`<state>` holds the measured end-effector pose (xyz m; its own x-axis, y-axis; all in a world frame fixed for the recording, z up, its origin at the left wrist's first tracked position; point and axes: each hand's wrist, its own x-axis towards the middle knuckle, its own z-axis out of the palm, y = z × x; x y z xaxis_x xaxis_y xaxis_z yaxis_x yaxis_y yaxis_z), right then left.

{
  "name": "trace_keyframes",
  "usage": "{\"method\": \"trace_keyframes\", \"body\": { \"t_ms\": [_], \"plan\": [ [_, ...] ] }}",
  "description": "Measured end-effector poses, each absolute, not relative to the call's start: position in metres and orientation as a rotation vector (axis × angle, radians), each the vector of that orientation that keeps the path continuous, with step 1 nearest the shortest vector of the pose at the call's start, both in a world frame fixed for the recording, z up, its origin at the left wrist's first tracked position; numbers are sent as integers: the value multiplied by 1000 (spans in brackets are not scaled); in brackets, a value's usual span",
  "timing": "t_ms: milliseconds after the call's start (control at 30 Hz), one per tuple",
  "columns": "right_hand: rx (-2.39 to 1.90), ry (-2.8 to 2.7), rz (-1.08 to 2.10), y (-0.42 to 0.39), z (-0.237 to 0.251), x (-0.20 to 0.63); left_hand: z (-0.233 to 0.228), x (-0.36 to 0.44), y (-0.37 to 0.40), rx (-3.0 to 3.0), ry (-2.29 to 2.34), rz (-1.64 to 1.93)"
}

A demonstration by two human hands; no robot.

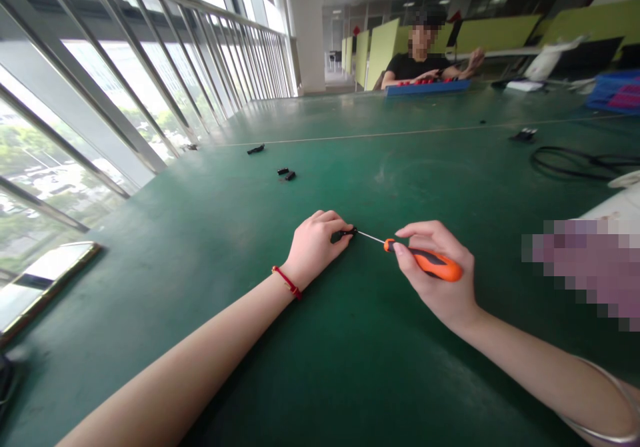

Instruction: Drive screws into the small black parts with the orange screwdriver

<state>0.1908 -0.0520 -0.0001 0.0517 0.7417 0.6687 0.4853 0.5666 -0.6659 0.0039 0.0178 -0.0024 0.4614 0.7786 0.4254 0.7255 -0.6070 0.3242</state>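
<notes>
Between the thumb and fingers of my left hand [319, 243] is a small black part [345, 233], held low over the green table [220, 340]. Its exact kind is too small to make out. My right hand [443, 273] is closed round the orange and black handle of a screwdriver [435, 264]. The thin metal shaft points left, and its tip meets or nearly meets the black part. Farther off lie two small black pieces [287, 174] close together, with another black piece [256, 149] behind them.
A phone [45, 280] lies at the left edge by the metal railing [200, 27]. On the right are a looped black cable [565, 163], small black parts [524, 135] and a blue crate [613, 93]. A person [420, 60] sits across the table behind a blue tray [427, 87].
</notes>
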Motion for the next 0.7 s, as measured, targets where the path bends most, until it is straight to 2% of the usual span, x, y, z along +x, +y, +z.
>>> {"method": "trace_keyframes", "body": {
  "t_ms": [133,367,700],
  "plan": [
    [-969,-1523,223,-51,0,191,-2,4,18,2603,1352,835],
    [-1051,-1580,211,-53,-1,192,-2,4,18,2603,1372,834],
    [-1150,-1617,400,-43,-5,195,1,3,19,2359,1503,891]
  ]
}}
